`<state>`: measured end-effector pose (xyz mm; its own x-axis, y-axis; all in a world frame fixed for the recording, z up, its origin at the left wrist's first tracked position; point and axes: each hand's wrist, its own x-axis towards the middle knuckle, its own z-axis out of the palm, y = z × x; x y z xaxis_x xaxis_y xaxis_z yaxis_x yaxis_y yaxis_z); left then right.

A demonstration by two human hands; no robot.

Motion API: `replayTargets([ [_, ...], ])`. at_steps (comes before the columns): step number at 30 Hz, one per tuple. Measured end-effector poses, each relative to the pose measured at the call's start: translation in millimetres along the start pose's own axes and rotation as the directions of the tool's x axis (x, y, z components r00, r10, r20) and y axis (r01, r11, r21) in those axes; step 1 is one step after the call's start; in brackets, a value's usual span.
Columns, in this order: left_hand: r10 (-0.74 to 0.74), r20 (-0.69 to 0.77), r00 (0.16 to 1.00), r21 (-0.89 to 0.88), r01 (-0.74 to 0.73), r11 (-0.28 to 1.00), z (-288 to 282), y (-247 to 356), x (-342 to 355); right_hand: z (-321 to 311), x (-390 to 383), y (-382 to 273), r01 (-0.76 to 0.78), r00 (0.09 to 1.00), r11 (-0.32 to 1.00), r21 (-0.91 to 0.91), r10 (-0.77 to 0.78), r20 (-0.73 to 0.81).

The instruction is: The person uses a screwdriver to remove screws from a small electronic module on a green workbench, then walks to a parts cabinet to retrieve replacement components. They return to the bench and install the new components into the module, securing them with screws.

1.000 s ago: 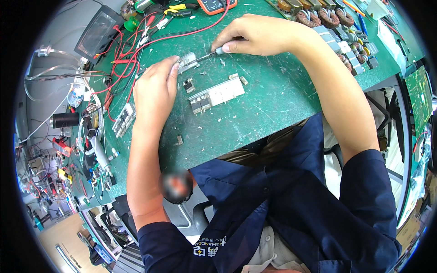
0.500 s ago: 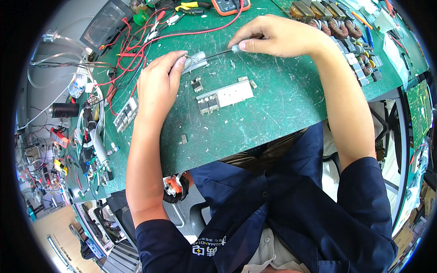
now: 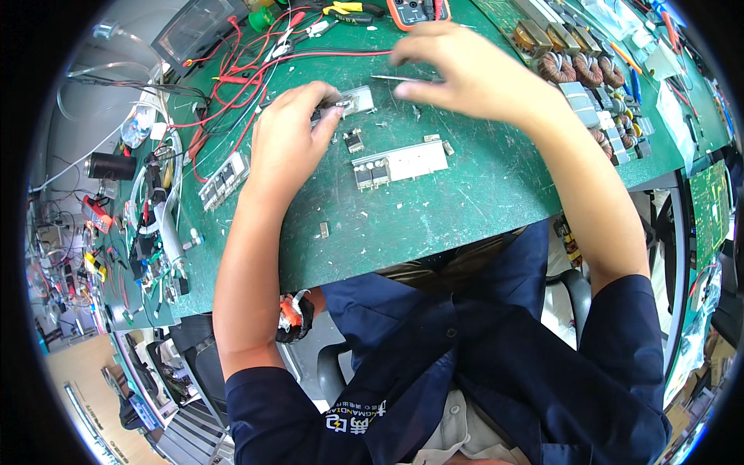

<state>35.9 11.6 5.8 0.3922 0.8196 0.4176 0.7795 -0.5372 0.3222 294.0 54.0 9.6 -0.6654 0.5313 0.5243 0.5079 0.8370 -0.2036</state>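
Observation:
Near the far middle of the bench, my left hand point(image 3: 293, 128) is closed on the near-left end of a silvery metal heatsink strip point(image 3: 359, 99). My right hand point(image 3: 465, 74), smeared by motion, holds a screwdriver point(image 3: 391, 77); its thin shaft points left, apart from the strip, and its handle is hidden in the hand. Closer to me lies a second heatsink point(image 3: 411, 162) with black transistors point(image 3: 373, 175) at its left end. A small black component point(image 3: 353, 140) sits between the two strips. Left of my left forearm lies another heatsink with transistors point(image 3: 225, 180).
Red and black test leads point(image 3: 232, 85) tangle at the far left, below yellow-handled pliers point(image 3: 346, 12). An orange multimeter point(image 3: 418, 12) stands at the far edge. Copper coils and transformers point(image 3: 577, 68) crowd the right side. A small metal piece point(image 3: 325, 229) lies near the front edge.
The screwdriver has come away from the heatsink strip as my right hand shifted and loosened its fingers. My left hand stays on the strip. The whole view has shifted slightly.

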Motion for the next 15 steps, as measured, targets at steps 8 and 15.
replayTargets([
  [8,0.007,-0.024,1.0,-0.083,-0.009,0.996,-8,-10,-12,45,29,-36,0.053,0.998,0.999,0.009,-0.053,0.021],
  [15,-0.011,0.011,1.0,-0.049,0.011,0.999,-8,-18,-24,60,35,-36,-0.026,0.998,0.982,0.185,0.037,-0.054],
])
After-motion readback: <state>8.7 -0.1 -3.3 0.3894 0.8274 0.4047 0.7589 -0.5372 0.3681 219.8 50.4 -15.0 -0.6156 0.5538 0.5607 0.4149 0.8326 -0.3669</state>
